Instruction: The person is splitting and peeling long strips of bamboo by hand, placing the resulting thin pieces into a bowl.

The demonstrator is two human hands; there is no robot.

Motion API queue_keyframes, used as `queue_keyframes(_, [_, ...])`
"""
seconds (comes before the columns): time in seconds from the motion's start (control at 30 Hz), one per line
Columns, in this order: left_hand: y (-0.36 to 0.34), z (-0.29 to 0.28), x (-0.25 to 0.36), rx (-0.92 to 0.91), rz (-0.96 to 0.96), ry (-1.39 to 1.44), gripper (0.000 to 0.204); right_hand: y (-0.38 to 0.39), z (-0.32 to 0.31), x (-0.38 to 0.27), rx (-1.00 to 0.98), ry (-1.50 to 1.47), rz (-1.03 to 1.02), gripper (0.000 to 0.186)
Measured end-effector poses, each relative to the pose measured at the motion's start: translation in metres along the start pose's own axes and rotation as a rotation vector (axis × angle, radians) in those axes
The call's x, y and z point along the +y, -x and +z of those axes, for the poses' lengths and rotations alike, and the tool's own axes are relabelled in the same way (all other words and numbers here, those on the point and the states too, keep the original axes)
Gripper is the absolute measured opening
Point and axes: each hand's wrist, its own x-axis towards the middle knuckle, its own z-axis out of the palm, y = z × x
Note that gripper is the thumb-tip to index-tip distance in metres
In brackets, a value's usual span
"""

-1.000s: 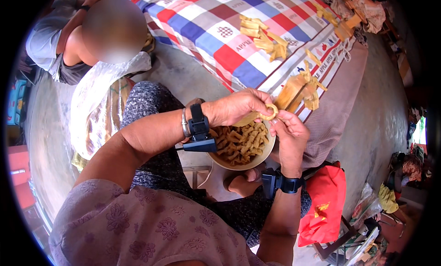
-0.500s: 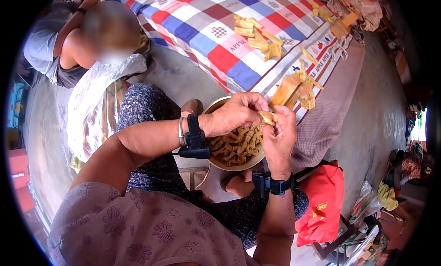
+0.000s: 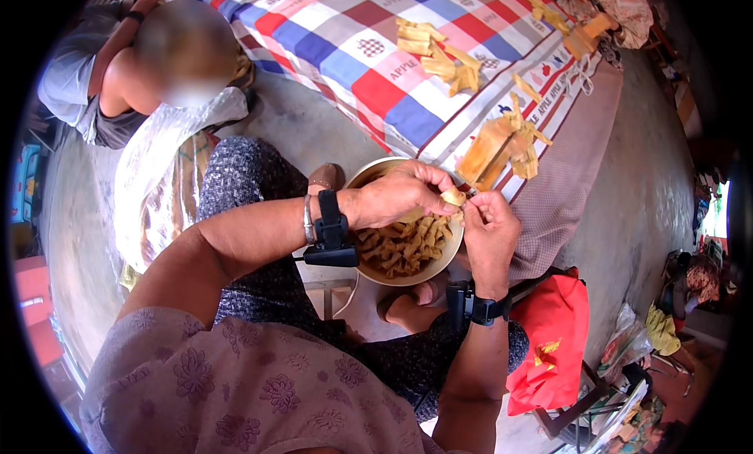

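Note:
A small folded yellow strip (image 3: 452, 196), leaf-like in look, is pinched between thumb and fingers of my left hand (image 3: 398, 195). On its other side my right hand (image 3: 491, 225) is closed, fingertips at the strip's end. Below both hands stands a pale round tub (image 3: 457, 246) holding many folded yellow-brown pieces (image 3: 404, 246); my left hand covers part of its far side. Just beyond my right hand, on the cloth's edge, lies a wooden block (image 3: 482, 152) with loose yellow strips (image 3: 524, 156) against it.
A checked cloth (image 3: 345, 54) covers the surface ahead, with another strip bundle (image 3: 439, 54) on it. A person (image 3: 118, 77) sits at the far left beside a clear plastic sack (image 3: 157, 187). A red bag (image 3: 549, 344) hangs at my right.
My right hand has shifted slightly right and down, its fingers drawn from around the strip to its end. The strip shows more plainly in my left fingers.

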Motion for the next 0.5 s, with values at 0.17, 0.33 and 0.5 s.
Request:
queue_keyframes(0.17, [-0.008,-0.005,-0.001,0.067,0.02,-0.01,0.01,0.005,0.001,-0.032,-0.094,0.259,-0.207,0.011])
queue_keyframes(0.33, [-0.005,-0.004,0.007,0.052,0.033,-0.064,0.013,0.006,0.002,-0.037,-0.173,0.319,-0.248,0.018])
queue_keyframes(0.5, [-0.005,-0.008,0.019,-0.079,-0.124,0.027,0.017,0.007,0.0,-0.036,-0.149,-0.118,0.009,0.027])
